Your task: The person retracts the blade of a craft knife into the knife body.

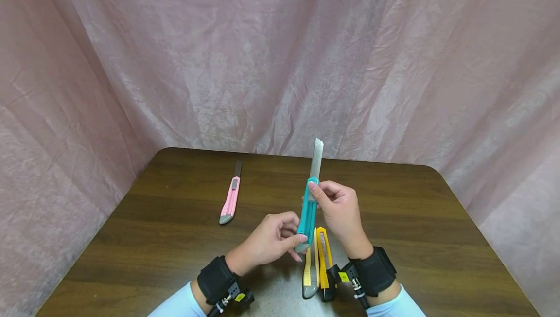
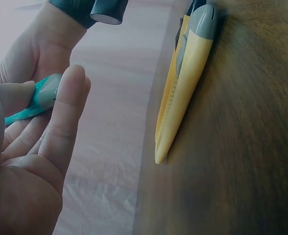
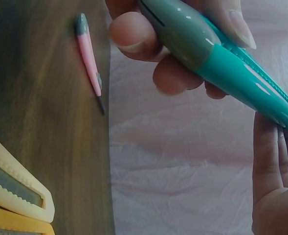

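Together both hands pinch the teal utility knife point(image 1: 308, 215): left hand point(image 1: 271, 241) at its grey butt, right hand point(image 1: 339, 210) near the extended blade point(image 1: 316, 157).

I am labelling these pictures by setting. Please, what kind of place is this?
Probably a staged recording corner, not a real workshop: a dark wooden table stands against draped pink cloth, and only utility knives are there, a teal knife in both hands and a pink knife apart.

Four utility knives in all: one teal point(image 1: 307, 215), one pink point(image 1: 230, 201), one pale yellow point(image 1: 310, 271), one orange point(image 1: 324, 263).
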A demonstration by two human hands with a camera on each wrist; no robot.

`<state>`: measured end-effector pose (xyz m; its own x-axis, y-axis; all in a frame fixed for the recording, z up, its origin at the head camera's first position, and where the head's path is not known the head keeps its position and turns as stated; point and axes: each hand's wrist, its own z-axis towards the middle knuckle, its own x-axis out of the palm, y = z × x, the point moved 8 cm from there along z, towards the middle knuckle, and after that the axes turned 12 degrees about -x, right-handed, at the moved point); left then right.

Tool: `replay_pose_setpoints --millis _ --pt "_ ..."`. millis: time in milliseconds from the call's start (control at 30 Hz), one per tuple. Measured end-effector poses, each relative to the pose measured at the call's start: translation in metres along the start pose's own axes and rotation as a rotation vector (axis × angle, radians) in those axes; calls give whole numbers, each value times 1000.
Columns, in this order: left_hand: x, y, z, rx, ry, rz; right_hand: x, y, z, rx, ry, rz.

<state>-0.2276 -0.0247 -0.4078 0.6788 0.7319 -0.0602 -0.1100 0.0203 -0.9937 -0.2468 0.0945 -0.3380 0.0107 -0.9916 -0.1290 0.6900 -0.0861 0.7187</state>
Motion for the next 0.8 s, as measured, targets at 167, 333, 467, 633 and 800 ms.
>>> replay_pose_setpoints --millis 167,333,467,633,800 --pt "3 -1 -1 -6 3 -8 -1 1 0 -23 -9 -26" --pt "4 -1 -1 -1 -6 -5 -2 2 -1 -37 -19 0" --pt "4 -3 -2 15 -18 -1 -2 2 0 -41 -15 31" --pt "2 -5 -2 16 -32 6 -2 -1 1 -2 5 -28" --pt "1 -5 -2 20 -39 6 1 -3 0 31 37 -57"
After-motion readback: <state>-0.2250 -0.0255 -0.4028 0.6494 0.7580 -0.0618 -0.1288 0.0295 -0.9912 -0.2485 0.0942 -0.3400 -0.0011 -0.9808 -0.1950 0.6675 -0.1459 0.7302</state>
